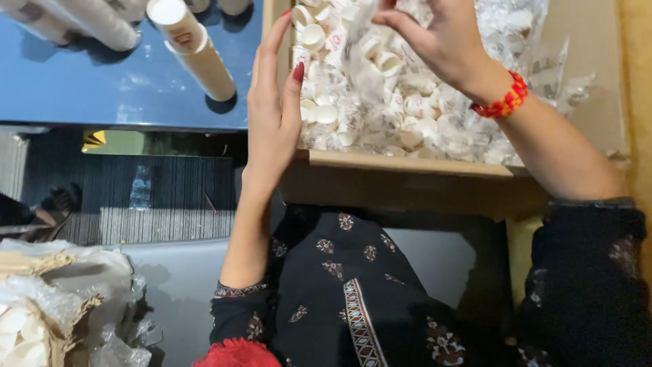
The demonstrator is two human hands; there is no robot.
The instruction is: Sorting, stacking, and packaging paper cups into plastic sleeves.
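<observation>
A cardboard box (407,164) in front of me is filled with small white paper cups (380,102) mixed with crumpled clear plastic. My left hand (272,109) is held flat and upright at the box's left side, fingers straight, its thumb beside the cups, holding nothing. My right hand (435,41), with a red and orange beaded bracelet (506,102) on the wrist, reaches over the cups from the right. Its fingers pinch a blurred clear plastic sleeve (356,37) above the cups.
Stacks of paper cups (193,47) lie on a blue tabletop (81,88) at the upper left. A torn bag with more white cups (27,326) sits at the lower left. My dark patterned clothing (353,292) fills the bottom centre.
</observation>
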